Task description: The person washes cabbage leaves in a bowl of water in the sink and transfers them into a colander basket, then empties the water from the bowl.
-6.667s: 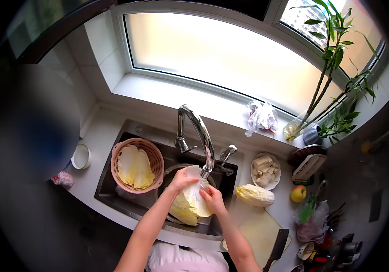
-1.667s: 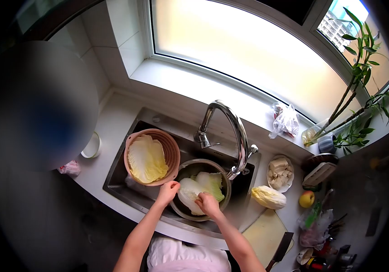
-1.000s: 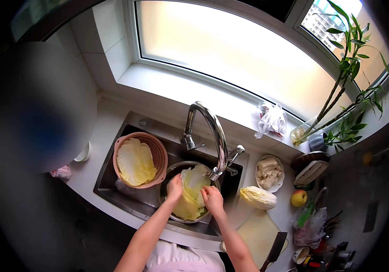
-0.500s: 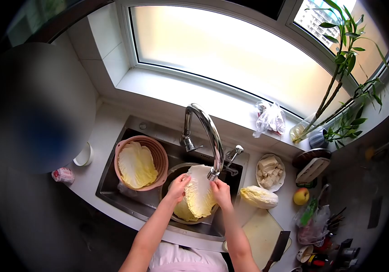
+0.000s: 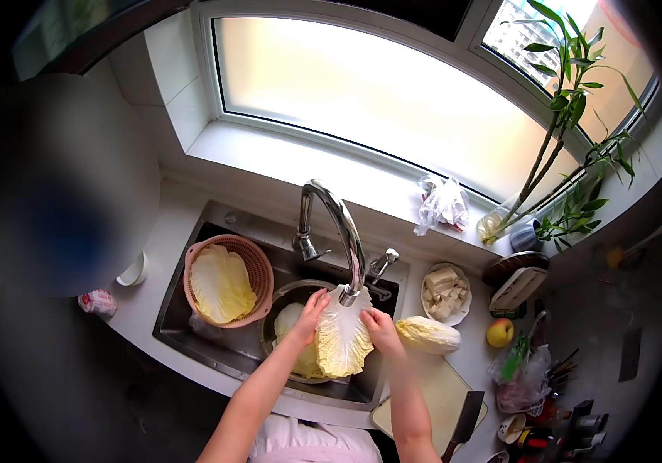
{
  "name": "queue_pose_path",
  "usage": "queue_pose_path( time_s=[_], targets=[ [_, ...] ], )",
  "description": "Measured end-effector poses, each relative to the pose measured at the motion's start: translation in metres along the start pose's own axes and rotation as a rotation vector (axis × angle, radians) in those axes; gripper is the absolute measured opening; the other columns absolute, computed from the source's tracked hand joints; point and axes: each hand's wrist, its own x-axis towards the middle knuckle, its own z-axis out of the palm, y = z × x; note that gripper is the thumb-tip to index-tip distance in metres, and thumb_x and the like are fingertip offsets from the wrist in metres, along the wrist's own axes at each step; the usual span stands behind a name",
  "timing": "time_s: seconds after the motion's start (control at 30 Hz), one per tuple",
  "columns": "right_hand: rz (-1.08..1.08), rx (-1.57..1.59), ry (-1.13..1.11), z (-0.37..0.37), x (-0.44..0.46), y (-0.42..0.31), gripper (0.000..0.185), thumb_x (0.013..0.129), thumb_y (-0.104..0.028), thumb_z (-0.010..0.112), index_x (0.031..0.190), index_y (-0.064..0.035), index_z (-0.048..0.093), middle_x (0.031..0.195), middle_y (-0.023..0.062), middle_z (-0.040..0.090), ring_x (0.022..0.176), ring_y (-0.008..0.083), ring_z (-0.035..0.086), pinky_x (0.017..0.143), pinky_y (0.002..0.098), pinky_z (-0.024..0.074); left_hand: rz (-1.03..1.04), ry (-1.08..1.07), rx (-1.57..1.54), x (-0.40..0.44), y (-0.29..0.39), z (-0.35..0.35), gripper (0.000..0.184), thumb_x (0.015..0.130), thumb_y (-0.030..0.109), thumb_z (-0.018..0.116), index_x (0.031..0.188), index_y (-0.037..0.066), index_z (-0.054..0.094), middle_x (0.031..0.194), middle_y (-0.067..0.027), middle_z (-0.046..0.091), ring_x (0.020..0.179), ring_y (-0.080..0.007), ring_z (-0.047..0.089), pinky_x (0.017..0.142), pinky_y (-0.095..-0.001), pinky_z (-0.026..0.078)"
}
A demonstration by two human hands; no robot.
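Note:
Under the spout of the chrome faucet [image 5: 352, 239], a pale yellow napa cabbage leaf [image 5: 342, 339] is held up by its two side edges. My left hand [image 5: 312, 315] pinches the left edge and my right hand [image 5: 380, 330] the right edge. Below it in the sink [image 5: 219, 356], a metal basin [image 5: 268, 324] contains more cabbage leaves [image 5: 288, 318], partly hidden by the held leaf and my left hand. A pink colander [image 5: 263, 272] in the left of the sink has a cabbage leaf [image 5: 223, 284] lying inside.
Right of the sink are a cabbage head [image 5: 429, 335], a plate of white tofu pieces [image 5: 446, 293], a cutting board [image 5: 426, 390] with a cleaver [image 5: 467, 417], and an apple [image 5: 500, 332]. A white bowl [image 5: 133, 270] stands left. A potted plant [image 5: 539, 174] occupies the sill.
The view has shifted slightly. My hands have turned the leaf so its face is more fully toward me, and its upper end is now behind the spout.

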Motion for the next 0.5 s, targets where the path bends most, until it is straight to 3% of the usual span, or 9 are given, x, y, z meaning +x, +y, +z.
queue_pose_path(
  time_s=[0.07,0.1,0.17,0.2,0.23,0.3,0.37,0.4,0.5],
  targets=[
    [-0.019,-0.053,0.011,0.009,0.001,-0.003,0.021,0.093,-0.017,0.055,0.091,0.0032,0.060,0.074,-0.0027,0.058,0.071,0.0046,0.047,0.065,0.0233,0.0413,0.807,0.436,1.185,0.011,-0.012,-0.016,0.046,0.088,0.031,0.063,0.124,0.006,0.047,0.114,-0.0087,0.056,0.100,-0.0179,0.056,0.084,-0.0325,0.047],
    [-0.022,-0.050,0.006,0.012,0.005,-0.001,0.021,0.093,-0.017,0.055,0.091,0.0032,0.060,0.074,-0.0027,0.058,0.071,0.0046,0.047,0.065,0.0233,0.0413,0.809,0.441,1.188,0.007,-0.004,-0.011,0.046,0.088,0.031,0.063,0.124,0.006,0.047,0.114,-0.0087,0.056,0.100,-0.0179,0.056,0.084,-0.0325,0.047],
    [-0.018,-0.079,0.001,0.018,0.011,0.004,0.020,0.093,-0.017,0.055,0.092,0.0028,0.061,0.076,-0.0027,0.058,0.074,0.0049,0.048,0.068,0.0232,0.0420,0.279,0.165,0.784,-0.015,0.023,0.015,0.043,0.085,0.024,0.068,0.117,0.003,0.052,0.103,-0.0055,0.061,0.096,-0.0152,0.058,0.083,-0.0299,0.047],
    [-0.020,-0.077,-0.005,0.023,0.015,0.007,0.020,0.093,-0.017,0.055,0.092,0.0028,0.061,0.076,-0.0027,0.058,0.074,0.0049,0.048,0.068,0.0232,0.0420,0.178,0.184,0.591,-0.021,0.026,0.028,0.032,0.082,0.010,0.070,0.110,0.001,0.058,0.097,-0.0012,0.062,0.091,-0.0115,0.058,0.084,-0.0262,0.046],
    [-0.092,-0.023,-0.008,0.028,0.018,0.009,0.019,0.094,-0.017,0.054,0.096,0.0012,0.060,0.081,-0.0014,0.060,0.077,0.0057,0.050,0.071,0.0238,0.0434,0.181,0.189,0.592,-0.022,0.026,0.025,0.032,0.082,0.010,0.070,0.110,0.001,0.058,0.097,-0.0012,0.062,0.091,-0.0115,0.058,0.084,-0.0262,0.046],
    [-0.168,0.027,-0.009,0.036,0.022,0.011,0.019,0.095,-0.017,0.052,0.100,-0.0005,0.060,0.087,-0.0002,0.061,0.081,0.0066,0.053,0.074,0.0244,0.0447,0.165,-0.032,0.495,-0.022,0.025,0.021,0.035,0.081,0.012,0.072,0.111,0.001,0.058,0.102,-0.0051,0.063,0.094,-0.0126,0.059,0.083,-0.0270,0.047],
    [0.087,0.643,-0.084,0.046,0.022,0.009,0.022,0.096,-0.023,0.050,0.110,-0.0069,0.057,0.100,0.0039,0.061,0.089,0.0115,0.056,0.080,0.0259,0.0448,0.074,-0.077,0.472,-0.023,0.026,0.018,0.034,0.083,0.011,0.069,0.113,0.002,0.057,0.106,-0.0072,0.063,0.095,-0.0133,0.060,0.083,-0.0286,0.049],
    [0.150,0.745,-0.172,0.044,0.019,0.005,0.035,0.096,-0.029,0.049,0.126,-0.0104,0.047,0.111,0.0040,0.057,0.101,0.0141,0.054,0.087,0.0278,0.0442,0.041,-0.052,0.354,-0.022,0.023,0.018,0.032,0.085,0.011,0.067,0.114,0.002,0.056,0.105,-0.0068,0.063,0.094,-0.0136,0.061,0.084,-0.0296,0.049],
    [0.236,0.826,-0.175,0.048,0.006,-0.011,0.046,0.094,-0.033,0.053,0.132,-0.0093,0.040,0.117,0.0042,0.054,0.107,0.0148,0.052,0.091,0.0293,0.0433,0.068,-0.002,0.213,-0.016,0.017,0.017,0.027,0.089,0.010,0.061,0.114,0.003,0.056,0.106,-0.0053,0.063,0.094,-0.0146,0.061,0.084,-0.0321,0.050]
  ],
)
